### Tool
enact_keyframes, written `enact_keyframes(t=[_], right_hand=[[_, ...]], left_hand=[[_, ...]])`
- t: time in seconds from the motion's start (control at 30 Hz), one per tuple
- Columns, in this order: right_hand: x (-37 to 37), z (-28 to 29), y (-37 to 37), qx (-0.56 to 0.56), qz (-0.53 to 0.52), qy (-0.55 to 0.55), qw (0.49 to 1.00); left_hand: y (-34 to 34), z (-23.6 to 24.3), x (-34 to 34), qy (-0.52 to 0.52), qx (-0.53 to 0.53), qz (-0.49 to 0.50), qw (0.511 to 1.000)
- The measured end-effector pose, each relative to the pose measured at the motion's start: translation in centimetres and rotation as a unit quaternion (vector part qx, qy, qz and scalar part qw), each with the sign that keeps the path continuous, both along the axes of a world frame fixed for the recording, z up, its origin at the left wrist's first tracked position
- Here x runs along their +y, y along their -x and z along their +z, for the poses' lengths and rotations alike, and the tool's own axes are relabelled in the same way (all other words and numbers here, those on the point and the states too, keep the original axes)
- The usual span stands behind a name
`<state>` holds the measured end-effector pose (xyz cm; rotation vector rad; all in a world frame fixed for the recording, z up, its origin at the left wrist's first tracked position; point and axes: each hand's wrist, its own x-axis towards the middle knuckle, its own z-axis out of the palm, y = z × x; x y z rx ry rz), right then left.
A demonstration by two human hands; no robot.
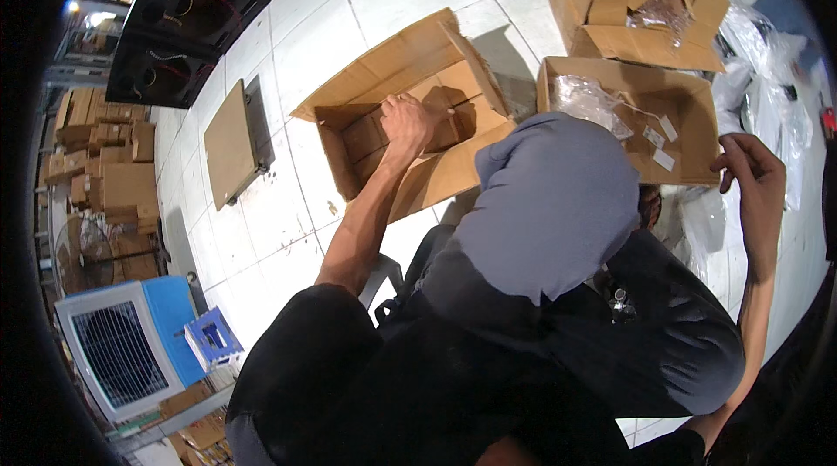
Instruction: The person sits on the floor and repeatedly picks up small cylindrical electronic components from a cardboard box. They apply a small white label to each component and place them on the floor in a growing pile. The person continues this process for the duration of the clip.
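Your left hand point(406, 117) is curled down inside the open carton point(410, 113); what it grips you can't tell. The brown carton's long axis runs lower-left to upper-right on the floor, flaps out. Your right hand point(757, 171) hangs half-open, empty, beside a second box point(680, 104) holding white labels point(663, 136) and plastic wrap.

White tiled floor point(288, 47): three open cardboard boxes point(410, 108), flat board point(231, 143).

One head-worn fisheye view looks steeply down, close over a seated person, towards cardboard boxes point(410, 108), probably floor-level.
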<state>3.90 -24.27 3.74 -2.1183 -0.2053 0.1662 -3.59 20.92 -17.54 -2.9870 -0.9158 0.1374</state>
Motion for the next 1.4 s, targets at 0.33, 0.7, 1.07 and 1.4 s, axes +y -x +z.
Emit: enact_keyframes(t=[0.33, 0.7, 1.07, 1.4], right_hand=[[0.1, 0.3, 0.1, 0.000, -0.006, 0.030, 1.000], [-0.4, -0.2, -0.2, 0.005, 0.006, 0.017, 1.000], [-0.8, 0.1, 0.0, 0.007, 0.002, 0.012, 1.000], [-0.8, -0.2, -0.2, 0.000, 0.012, 0.024, 1.000]], left_hand=[[-1.1, 2.0, 3.8, 0.163, 0.103, 0.066, 0.979], [1.0, 2.1, 2.6, 0.681, -0.062, -0.041, 0.729], [4.4, -0.4, 1.5, 0.137, -0.091, -0.188, 0.968], [2.2, 2.3, 4.7, 0.184, 0.086, -0.264, 0.943]])
